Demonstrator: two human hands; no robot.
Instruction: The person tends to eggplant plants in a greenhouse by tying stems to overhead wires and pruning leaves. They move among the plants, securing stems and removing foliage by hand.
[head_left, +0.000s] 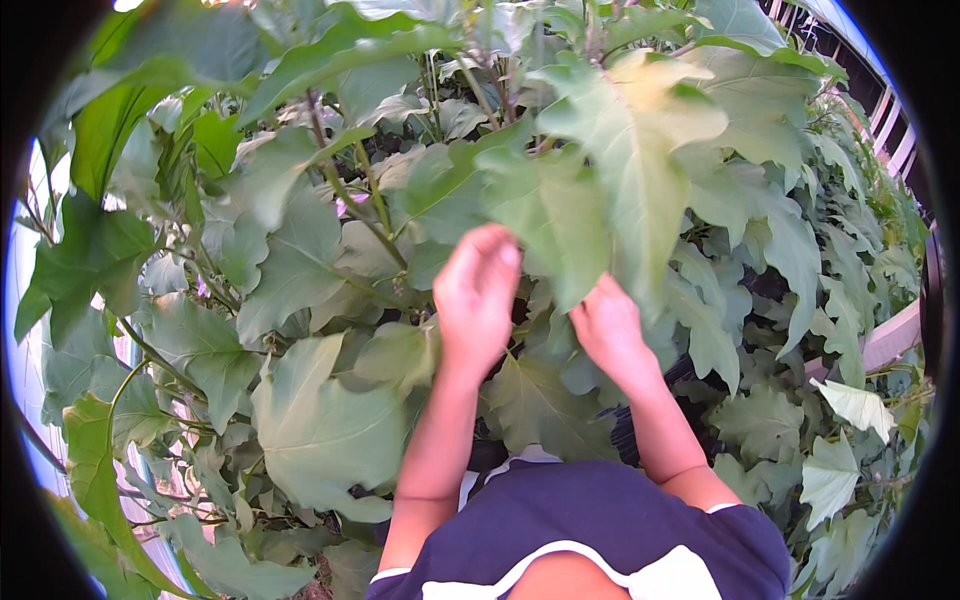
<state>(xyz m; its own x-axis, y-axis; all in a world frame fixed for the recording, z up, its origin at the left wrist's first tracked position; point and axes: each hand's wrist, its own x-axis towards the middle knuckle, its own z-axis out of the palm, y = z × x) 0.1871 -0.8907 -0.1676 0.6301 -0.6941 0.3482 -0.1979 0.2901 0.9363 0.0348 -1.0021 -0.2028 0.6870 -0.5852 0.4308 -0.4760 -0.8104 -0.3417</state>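
Note:
Dense eggplant plants with broad lobed leaves surround both of my hands. My left hand (476, 296) is raised in the middle of the foliage, fingers bent and thumb uppermost; whether anything is between them does not show. Just right of it, a large pale green leaf (551, 217) hangs down, slightly blurred. My right hand (611, 322) reaches up to this leaf's lower edge, its fingertips partly hidden there, so a grip cannot be made out. Left of my left hand a green stem (367, 217) slants through the leaves, close to a purple flower (351, 202).
A big leaf (330, 435) spreads beside my left forearm. At the right stands a pale rail (889, 337) among the leaves, with a slatted structure (892, 127) above it. Bright whitish sheeting (30, 262) shows along the left rim. Dark ground cover (622, 435) lies under the plants.

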